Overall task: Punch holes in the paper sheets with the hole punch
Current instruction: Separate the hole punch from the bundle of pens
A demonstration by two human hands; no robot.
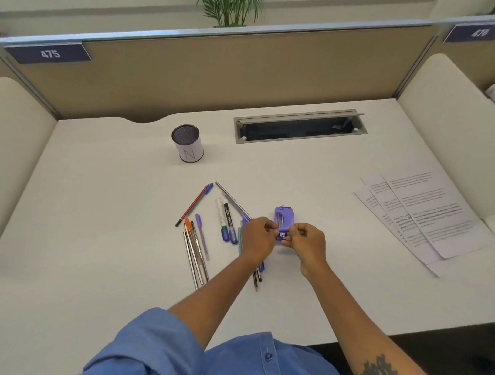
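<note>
A small purple hole punch [284, 220] sits at the middle of the white desk [100, 199]. My left hand [258, 238] pinches its near left side with curled fingers. My right hand [306, 240] pinches its near right side the same way. The near end of the punch is partly hidden by my fingers. A fanned stack of printed paper sheets [425, 213] lies flat at the right side of the desk, well apart from both hands.
Several pens, pencils and markers [211, 222] lie scattered left of the punch, some under my left wrist. A white pen cup [188, 143] stands further back. A grey cable tray [299, 126] opens in the desk near the beige partition [216, 74].
</note>
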